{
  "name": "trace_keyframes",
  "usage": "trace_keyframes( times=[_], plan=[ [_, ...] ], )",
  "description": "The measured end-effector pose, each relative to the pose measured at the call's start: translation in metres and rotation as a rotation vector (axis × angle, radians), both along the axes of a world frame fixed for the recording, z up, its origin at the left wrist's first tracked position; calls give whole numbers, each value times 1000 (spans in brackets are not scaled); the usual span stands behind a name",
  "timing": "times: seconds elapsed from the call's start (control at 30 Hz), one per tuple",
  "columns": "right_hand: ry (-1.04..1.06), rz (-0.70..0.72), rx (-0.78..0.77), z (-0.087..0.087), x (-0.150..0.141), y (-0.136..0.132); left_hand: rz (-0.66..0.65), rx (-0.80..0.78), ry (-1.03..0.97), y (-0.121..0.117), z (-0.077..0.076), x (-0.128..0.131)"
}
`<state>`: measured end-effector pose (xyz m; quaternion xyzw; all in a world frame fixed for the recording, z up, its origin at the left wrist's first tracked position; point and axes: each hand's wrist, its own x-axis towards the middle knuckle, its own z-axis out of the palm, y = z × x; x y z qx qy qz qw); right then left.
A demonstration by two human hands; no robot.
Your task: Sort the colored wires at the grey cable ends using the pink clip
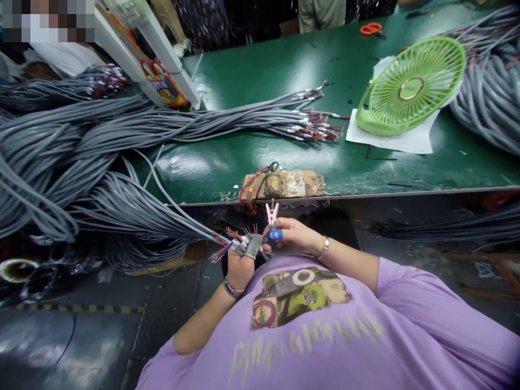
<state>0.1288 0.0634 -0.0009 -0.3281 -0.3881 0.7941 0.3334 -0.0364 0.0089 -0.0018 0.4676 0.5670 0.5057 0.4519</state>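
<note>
My left hand [240,265] is closed around the end of a bundle of grey cables [190,219]. Thin coloured wires [221,252] fan out past its fingers, and its thumb wears a grey cover. Close beside it, my right hand [298,236] has its fingers pinched together at the wire ends, with blue tape round one digit. What it pinches is hidden. A pale pink clip [272,213] stands right at its fingertips, near the table edge; I cannot tell whether the hand touches it. Behind the clip, a wooden block [298,184] with red and black leads lies on the table edge.
On the green table [211,173] lies a long bundle of grey cables [227,120] with stripped ends. A green fan [412,89] stands on white paper at right, near coiled cables [487,100]. Orange-handled scissors [371,29] lie far back. White posts [162,54] rise at left.
</note>
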Motion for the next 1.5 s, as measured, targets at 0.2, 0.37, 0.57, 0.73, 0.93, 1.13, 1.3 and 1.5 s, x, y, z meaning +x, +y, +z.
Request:
trace_keyframes(
  times=[0.2, 0.37, 0.57, 0.73, 0.93, 1.13, 1.3, 1.5],
  plan=[
    [57, 25, -60, 3, -2, 2, -121, -20, 125, 1, 10, -1],
    [52, -42, -61, 8, -15, -3, -116, 49, 222, 1, 9, -2],
    [45, -135, -88, 4, -14, -6, -95, 26, 217, -1, 11, 0],
    [51, -152, -127, 3, -15, -6, -77, 23, 150, -1, 11, 2],
    [139, -33, -195, -6, -2, -2, -72, -2, 94, -4, 5, 0],
    [284, -49, -375, -15, 11, 22, -111, 8, 19, -5, 9, 1],
    [256, -78, -287, -9, -4, 35, -198, 20, 98, 2, 17, 5],
    [275, -154, -326, -1, -15, 32, -244, -4, 149, 9, 16, 10]
  ],
)
